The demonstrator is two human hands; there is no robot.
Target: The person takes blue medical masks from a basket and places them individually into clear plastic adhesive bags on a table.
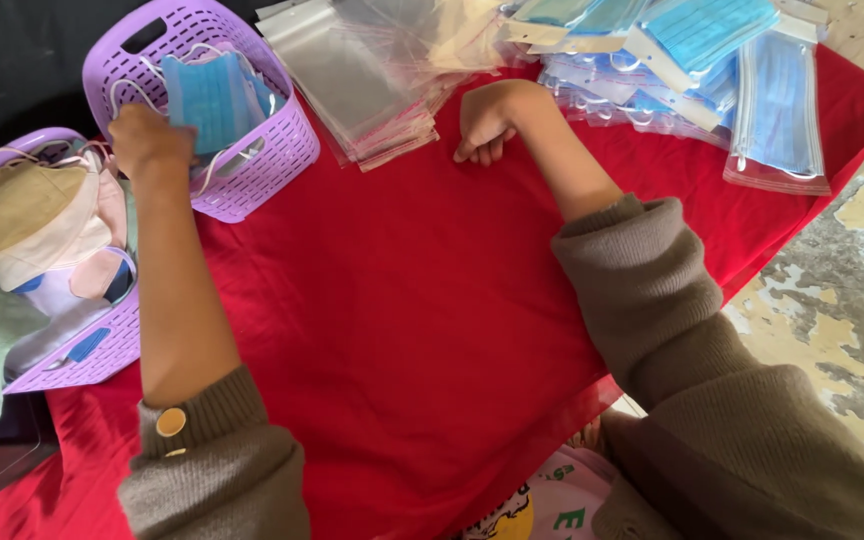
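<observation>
Blue face mask (210, 98) sits in the far purple basket (282, 150) at far left, on top of the pile, white ear loops hanging over the rim. Your left hand (150, 140) is at that basket's near-left edge, fingers closed on the mask's left side. Can't tell how firm the pinch is; the fingertips are hidden behind the hand.

Your right hand (485, 122) is well apart from the left, resting on the red cloth (412, 330) in a loose fist, knuckles down, holding nothing. It's just beside the near-right corner of the stack of clear plastic bags (372, 85).

Second purple basket (102, 365) is nearer you at left, holding beige, pink and pale cloth masks (27, 215). Bagged blue masks (742, 80) are heaped at far right, overlapping, one lying flat at the cloth's right edge. Both your sleeves (652, 290) are grey-brown knit, pushed up the forearms.
</observation>
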